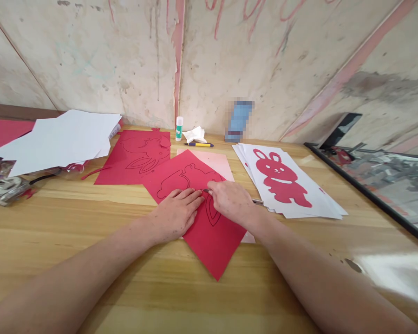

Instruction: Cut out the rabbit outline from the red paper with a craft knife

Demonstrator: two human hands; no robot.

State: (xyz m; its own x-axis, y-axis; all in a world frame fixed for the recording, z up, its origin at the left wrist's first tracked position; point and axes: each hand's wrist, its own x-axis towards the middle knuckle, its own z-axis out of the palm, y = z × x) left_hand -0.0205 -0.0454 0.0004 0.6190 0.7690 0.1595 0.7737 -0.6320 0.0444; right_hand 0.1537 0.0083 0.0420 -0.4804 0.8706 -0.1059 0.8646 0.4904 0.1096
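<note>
A red sheet (216, 253) with a black rabbit outline lies turned on the table, over a pale pink sheet (218, 163). My left hand (176, 213) rests flat on its left part, fingers stretched toward the middle. My right hand (230, 199) is closed around a slim tool beside the fingertips of my left hand. Only the dark tip and a grey end (258, 202) of that tool show; my hand covers the rest. The tip touches the sheet near the outlined ear.
White sheets, the top one bearing a red rabbit (282, 180), lie at the right. Another red sheet (114, 169), white papers (62, 141) and a tape measure (7, 190) are at the left. A glue stick (179, 129), tissue (195, 134) and yellow pen (199, 144) sit near the wall.
</note>
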